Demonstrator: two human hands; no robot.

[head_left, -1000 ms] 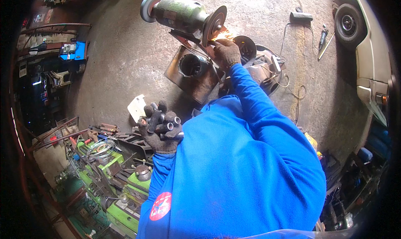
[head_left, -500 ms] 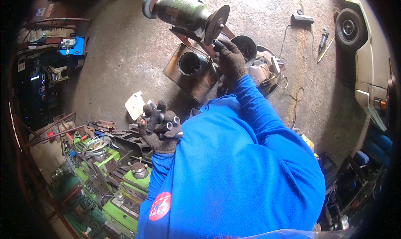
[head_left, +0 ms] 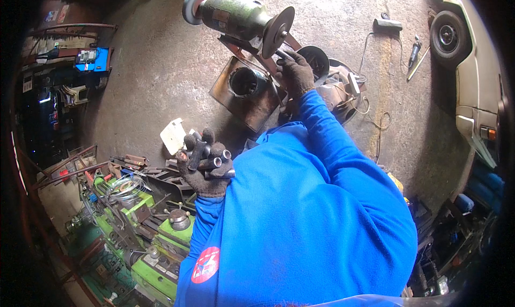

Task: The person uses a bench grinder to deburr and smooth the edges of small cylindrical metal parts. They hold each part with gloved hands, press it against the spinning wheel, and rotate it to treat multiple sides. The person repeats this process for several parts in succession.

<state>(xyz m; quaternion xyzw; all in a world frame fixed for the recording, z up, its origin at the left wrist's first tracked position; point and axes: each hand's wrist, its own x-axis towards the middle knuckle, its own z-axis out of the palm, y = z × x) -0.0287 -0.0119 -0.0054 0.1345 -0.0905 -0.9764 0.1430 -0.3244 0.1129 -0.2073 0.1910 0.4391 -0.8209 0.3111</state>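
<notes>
A green bench grinder (head_left: 236,17) stands ahead of me, with a grey wheel (head_left: 197,5) on its left end and a broad dark disc (head_left: 279,32) on its right. My right hand (head_left: 295,75), in a dark knit glove, is closed on a short metal tube (head_left: 282,54), whose far end is at the lower edge of the disc; whether they touch I cannot tell. Lower left, my gloved left hand (head_left: 206,182) cradles several short metal tubes (head_left: 207,162) across its palm and fingers, some with their hollow ends showing.
Beneath the grinder, an open round metal container (head_left: 245,82) sits on a rusty plate (head_left: 252,111). Right of it are a dark round pan (head_left: 314,61) and cables. A green lathe-like machine (head_left: 161,253) fills the lower left. A vehicle (head_left: 477,81) stands at right, near an angle grinder (head_left: 414,52).
My right hand has shifted slightly, and the tube in it now lies at a different angle by the disc. My left hand and its tubes look unmoved.
</notes>
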